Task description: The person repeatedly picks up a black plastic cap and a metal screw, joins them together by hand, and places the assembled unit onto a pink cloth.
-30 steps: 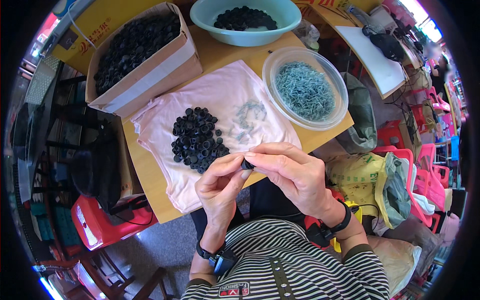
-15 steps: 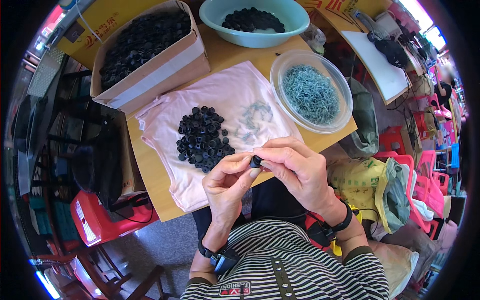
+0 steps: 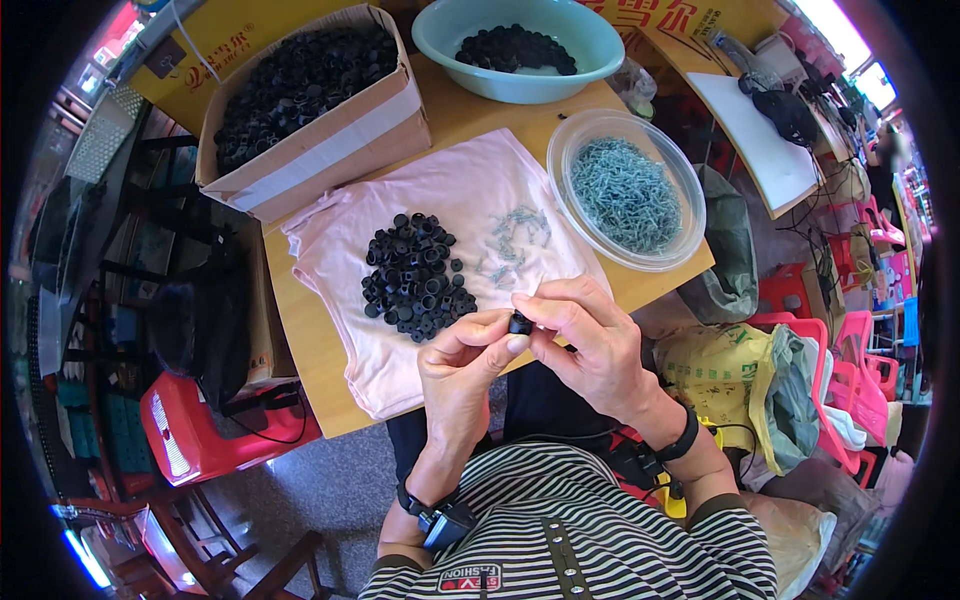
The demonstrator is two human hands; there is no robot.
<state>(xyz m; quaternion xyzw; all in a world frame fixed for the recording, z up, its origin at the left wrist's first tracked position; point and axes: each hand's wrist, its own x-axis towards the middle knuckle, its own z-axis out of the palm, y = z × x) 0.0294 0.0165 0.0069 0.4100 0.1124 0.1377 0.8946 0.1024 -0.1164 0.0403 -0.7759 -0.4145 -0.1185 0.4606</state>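
Between my two hands, just past the table's near edge, is a small round black plastic cap (image 3: pixel 519 323). My left hand (image 3: pixel 462 362) pinches it from the left with thumb and forefinger. Fingertips of my right hand (image 3: pixel 590 345) close on it from the right and top. Whether a screw sits in it I cannot tell. A pile of similar black caps (image 3: pixel 415 275) lies on a pink cloth (image 3: pixel 385 385) beyond my left hand. To its right, a few loose silver screws (image 3: pixel 515 240) are scattered on the cloth.
A clear round tub (image 3: pixel 690 225) full of screws stands at the table's right. At the back are a cardboard box (image 3: pixel 330 150) heaped with black caps and a pale green basin (image 3: pixel 440 50) holding more. Red stools (image 3: pixel 205 430) and bags (image 3: pixel 710 370) flank the wooden table (image 3: pixel 300 340).
The cap has turned a little in my fingers and both hands have shifted slightly. The whole view has moved a bit; the piles look the same.
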